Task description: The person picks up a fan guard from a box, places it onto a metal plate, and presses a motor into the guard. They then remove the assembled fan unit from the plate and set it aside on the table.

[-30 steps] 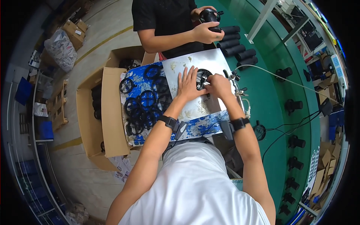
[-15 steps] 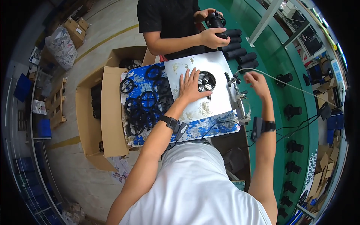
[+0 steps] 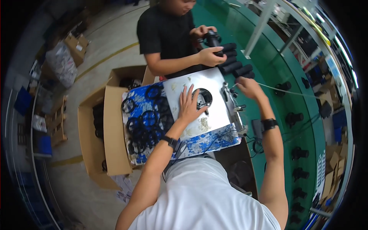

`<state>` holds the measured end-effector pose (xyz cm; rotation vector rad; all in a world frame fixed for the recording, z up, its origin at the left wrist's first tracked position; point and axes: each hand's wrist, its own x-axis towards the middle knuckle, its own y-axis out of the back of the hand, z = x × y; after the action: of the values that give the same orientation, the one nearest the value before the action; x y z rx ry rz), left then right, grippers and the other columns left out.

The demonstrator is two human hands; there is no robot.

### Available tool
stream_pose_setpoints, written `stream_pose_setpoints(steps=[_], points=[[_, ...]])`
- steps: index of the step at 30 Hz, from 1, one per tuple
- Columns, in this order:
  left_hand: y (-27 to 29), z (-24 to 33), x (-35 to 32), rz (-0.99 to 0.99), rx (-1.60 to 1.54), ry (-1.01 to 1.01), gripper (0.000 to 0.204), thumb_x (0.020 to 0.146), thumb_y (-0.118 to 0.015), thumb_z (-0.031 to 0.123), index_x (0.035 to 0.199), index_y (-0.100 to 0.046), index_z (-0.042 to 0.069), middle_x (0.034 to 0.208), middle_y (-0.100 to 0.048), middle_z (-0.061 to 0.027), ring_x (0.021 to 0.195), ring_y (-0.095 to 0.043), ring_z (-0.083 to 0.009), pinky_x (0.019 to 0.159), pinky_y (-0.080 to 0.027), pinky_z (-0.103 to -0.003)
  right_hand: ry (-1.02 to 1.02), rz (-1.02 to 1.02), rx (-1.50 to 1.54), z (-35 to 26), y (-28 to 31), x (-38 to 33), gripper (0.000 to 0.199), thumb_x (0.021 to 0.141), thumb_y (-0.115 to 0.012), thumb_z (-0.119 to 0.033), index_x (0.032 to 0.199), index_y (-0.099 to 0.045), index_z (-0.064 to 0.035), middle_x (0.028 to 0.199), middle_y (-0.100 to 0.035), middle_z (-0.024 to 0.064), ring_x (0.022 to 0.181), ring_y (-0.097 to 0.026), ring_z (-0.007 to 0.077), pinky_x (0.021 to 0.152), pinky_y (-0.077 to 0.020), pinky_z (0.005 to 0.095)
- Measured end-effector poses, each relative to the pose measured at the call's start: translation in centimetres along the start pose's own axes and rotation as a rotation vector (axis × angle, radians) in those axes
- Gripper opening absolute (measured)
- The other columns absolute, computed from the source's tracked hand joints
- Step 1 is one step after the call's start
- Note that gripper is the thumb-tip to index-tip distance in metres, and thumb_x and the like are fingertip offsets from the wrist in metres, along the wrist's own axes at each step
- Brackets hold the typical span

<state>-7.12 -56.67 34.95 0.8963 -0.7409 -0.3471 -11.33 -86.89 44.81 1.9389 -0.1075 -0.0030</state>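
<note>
My left hand [image 3: 189, 105] lies flat with spread fingers on a light metal plate [image 3: 214, 115], its fingertips against a round black ring part [image 3: 204, 97] seated in the plate. My right hand [image 3: 247, 87] is at the plate's far right corner, fingers curled beside a small metal clamp fixture [image 3: 234, 105] where a thin white cable [image 3: 283, 91] ends. What the fingers hold, if anything, is hidden. Both wrists wear black watches.
A person in a black shirt across the plate holds a black cylindrical part [image 3: 211, 38]; more black cylinders [image 3: 235, 65] lie beside them. A blue-spattered board [image 3: 143, 119] carries several black rings over an open cardboard box [image 3: 92, 134]. Black parts [image 3: 294, 118] dot the green surface at the right.
My right hand left the ring, swung out right toward the cable, then came back to the fixture's far end. My left hand stayed flat on the plate.
</note>
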Motion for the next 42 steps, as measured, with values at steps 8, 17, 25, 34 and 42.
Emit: stream_pose_setpoints(steps=[8,17,25,34,42], points=[[1.2,-1.0,1.2,-0.322,0.011,-0.409,0.034,0.08,-0.061,0.021,0.109,-0.061,0.003,0.107,-0.062,-0.0125,0.11,-0.053,-0.0281,0.102,-0.032,-0.047,-0.019,-0.132,-0.386,-12.3,-12.0,5.6,0.02,0.079,-0.064,-0.023,0.089,-0.074,-0.0088,0.089,-0.071,0.0143,0.086,-0.07,0.0276,0.074,-0.0558,0.0351],[-0.4,-2.2,1.4,-0.209,0.046,-0.547,0.017,0.072,-0.061,0.012,0.085,-0.062,0.001,0.086,-0.063,-0.0133,0.093,-0.059,-0.029,0.106,-0.034,-0.046,0.031,-0.221,-0.434,-12.3,-10.3,7.1,0.021,0.074,-0.064,-0.022,0.091,-0.073,-0.0119,0.091,-0.071,0.0105,0.087,-0.07,0.0257,0.075,-0.0555,0.0351],[-0.9,-1.0,0.1,-0.14,-0.036,-0.338,0.015,0.077,-0.06,0.009,0.088,-0.06,-0.002,0.087,-0.06,-0.016,0.095,-0.056,-0.0316,0.104,-0.036,-0.042,-0.061,-0.005,-0.212,-10.4,-11.9,4.3,0.029,0.078,-0.065,-0.022,0.1,-0.06,-0.0026,0.092,-0.067,0.0178,0.086,-0.067,0.0363,0.074,-0.0543,0.0445],[8.6,-8.0,-13.7,0.395,-0.033,0.398,0.03,0.072,-0.062,0.006,0.101,-0.059,0.002,0.107,-0.059,-0.0158,0.105,-0.054,-0.0354,0.093,-0.041,-0.046,-0.07,0.27,0.707,-11.1,-16.4,-12.0,0.018,0.084,-0.063,-0.009,0.1,-0.061,0.0003,0.086,-0.063,0.0105,0.075,-0.062,0.0168,0.067,-0.0499,0.0291],[6.9,-15.8,-25.3,0.361,0.282,0.857,0.043,0.081,-0.065,0.021,0.12,-0.053,0.01,0.117,-0.05,-0.0161,0.107,-0.051,-0.0394,0.09,-0.044,-0.048,-0.139,0.047,0.786,-11.8,-13.8,-12.9,0.012,0.086,-0.064,-0.011,0.09,-0.065,0.0003,0.076,-0.065,0.005,0.069,-0.061,0.0109,0.068,-0.0492,0.026]])
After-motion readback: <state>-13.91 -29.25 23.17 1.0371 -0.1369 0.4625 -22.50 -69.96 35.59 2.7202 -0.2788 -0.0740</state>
